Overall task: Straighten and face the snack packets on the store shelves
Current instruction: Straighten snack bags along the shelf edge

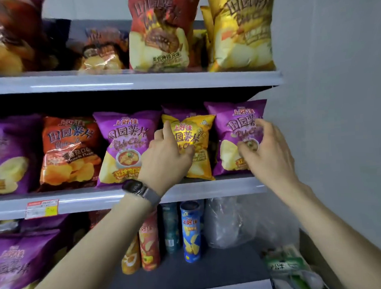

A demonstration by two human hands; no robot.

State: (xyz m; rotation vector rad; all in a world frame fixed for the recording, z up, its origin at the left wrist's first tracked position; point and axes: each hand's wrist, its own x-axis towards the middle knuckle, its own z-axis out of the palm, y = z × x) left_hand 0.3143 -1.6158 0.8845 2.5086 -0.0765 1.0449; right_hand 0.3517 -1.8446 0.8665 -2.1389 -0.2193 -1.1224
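On the middle shelf (pixel 209 189) stand several chip packets. A yellow packet (pixel 195 133) sits tilted between two purple ones. My left hand (pixel 166 154) lies against the yellow packet's left side, index finger stretched up along its edge and thumb on its front. My right hand (pixel 264 147) is at the front of the far-right purple packet (pixel 230 125), fingers curled on its face. Another purple packet (pixel 124 143) and an orange tomato packet (pixel 69 149) stand further left.
The upper shelf (pixel 138 81) carries large red (pixel 158 30) and yellow (pixel 241 28) packets. Below stand chip tubes (pixel 190 231), a clear plastic bag (pixel 228 221) and more purple packets (pixel 22 261). A grey wall (pixel 335 94) closes the right side. A price tag (pixel 41 207) hangs on the middle shelf's edge.
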